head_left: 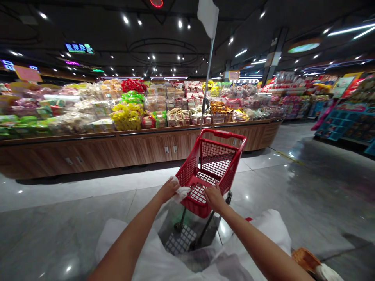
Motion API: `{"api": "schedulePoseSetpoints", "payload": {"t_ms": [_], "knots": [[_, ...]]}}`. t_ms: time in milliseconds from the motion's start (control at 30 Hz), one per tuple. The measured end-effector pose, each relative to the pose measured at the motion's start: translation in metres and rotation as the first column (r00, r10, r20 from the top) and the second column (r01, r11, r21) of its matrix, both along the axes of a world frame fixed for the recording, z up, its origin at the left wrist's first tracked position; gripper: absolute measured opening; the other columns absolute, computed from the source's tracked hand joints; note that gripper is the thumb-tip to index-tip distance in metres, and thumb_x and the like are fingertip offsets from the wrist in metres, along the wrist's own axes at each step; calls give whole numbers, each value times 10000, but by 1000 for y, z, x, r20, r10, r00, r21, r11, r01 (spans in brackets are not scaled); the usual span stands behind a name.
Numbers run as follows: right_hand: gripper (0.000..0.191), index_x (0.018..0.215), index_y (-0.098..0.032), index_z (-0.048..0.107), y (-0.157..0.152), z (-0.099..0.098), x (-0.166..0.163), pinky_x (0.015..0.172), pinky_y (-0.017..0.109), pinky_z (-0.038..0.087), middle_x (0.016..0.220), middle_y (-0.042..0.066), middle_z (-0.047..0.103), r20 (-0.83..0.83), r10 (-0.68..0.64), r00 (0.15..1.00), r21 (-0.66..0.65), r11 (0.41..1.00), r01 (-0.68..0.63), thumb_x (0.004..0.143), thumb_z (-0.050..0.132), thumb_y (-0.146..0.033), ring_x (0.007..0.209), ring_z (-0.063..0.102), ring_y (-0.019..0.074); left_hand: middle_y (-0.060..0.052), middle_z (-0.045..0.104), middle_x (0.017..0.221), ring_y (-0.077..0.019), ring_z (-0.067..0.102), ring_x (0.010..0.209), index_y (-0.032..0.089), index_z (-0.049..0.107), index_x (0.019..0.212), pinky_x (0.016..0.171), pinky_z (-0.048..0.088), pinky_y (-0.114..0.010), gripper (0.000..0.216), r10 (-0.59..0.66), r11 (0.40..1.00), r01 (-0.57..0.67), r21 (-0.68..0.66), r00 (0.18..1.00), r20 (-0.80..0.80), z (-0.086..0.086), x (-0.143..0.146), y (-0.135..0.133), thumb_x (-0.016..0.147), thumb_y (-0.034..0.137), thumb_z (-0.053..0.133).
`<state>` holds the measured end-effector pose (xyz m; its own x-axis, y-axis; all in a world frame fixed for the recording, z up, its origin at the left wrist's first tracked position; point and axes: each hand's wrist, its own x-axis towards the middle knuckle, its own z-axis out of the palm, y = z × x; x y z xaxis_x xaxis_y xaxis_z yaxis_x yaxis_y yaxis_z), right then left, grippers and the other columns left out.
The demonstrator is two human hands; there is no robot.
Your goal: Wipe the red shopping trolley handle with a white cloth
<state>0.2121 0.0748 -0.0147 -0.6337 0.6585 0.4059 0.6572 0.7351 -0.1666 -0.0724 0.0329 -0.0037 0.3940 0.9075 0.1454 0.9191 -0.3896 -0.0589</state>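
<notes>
A small red shopping cart (202,212) with a grid-walled plastic basket stands right in front of me. At the near left side of its rim, my left hand (170,190) is closed on a crumpled white cloth (182,193), which lies against the cart's edge. My right hand (214,198) grips the near right part of the basket, its fingers partly hidden by the back of the hand. Through the basket's grid the pale floor shows. A thin pole (208,70) with a white flag (208,17) rises behind the cart's far end.
A long wood-panelled display counter (140,150) heaped with packaged snacks runs across beyond the cart. More shelves (342,121) of goods stand at right. Grey shiny floor (281,183) surrounds the cart. A brown-and-white object (310,262) lies at lower right.
</notes>
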Motion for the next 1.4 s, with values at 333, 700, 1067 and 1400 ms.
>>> {"api": "schedulePoseSetpoints", "payload": {"t_ms": [333, 700, 1067, 1400], "knots": [[195, 927, -187, 626, -21, -21, -20, 1084, 444, 138, 949, 65, 671, 38, -155, 987, -65, 985, 157, 932, 448, -266, 993, 544, 237, -73, 648, 1001, -206, 571, 1023, 141, 582, 1051, 1105, 291, -442, 207, 81, 990, -69, 120, 992, -98, -22, 34, 22, 899, 132, 441], [188, 935, -181, 621, 16, -16, 10, 1051, 412, 149, 961, 64, 675, 63, -23, 998, -125, 992, 30, 899, 438, -154, 1017, 528, 218, -105, 636, 1062, -225, 563, 1026, 146, 558, 1134, 965, 421, -416, 261, 26, 997, -26, 69, 1000, -8, -25, 93, 32, 892, 165, 461], [199, 920, -187, 639, 40, -7, 34, 1023, 386, 226, 933, 53, 679, 111, 100, 989, -170, 982, -81, 913, 440, -184, 980, 562, 190, -75, 652, 1003, -214, 581, 1020, 130, 587, 1095, 1112, 303, -470, 271, 132, 973, -123, 194, 991, -34, -31, 68, 37, 869, 101, 439], [53, 719, -216, 626, 25, 122, 7, 1098, 598, -30, 1437, 38, 452, -205, 61, 977, 226, 974, -13, 770, 618, -232, 1368, 293, 304, -90, 657, 1086, -249, 563, 1106, 168, 592, 1112, 1108, 319, -490, 317, 220, 921, -255, 294, 964, 147, -62, 113, 33, 825, 102, 478]]}}
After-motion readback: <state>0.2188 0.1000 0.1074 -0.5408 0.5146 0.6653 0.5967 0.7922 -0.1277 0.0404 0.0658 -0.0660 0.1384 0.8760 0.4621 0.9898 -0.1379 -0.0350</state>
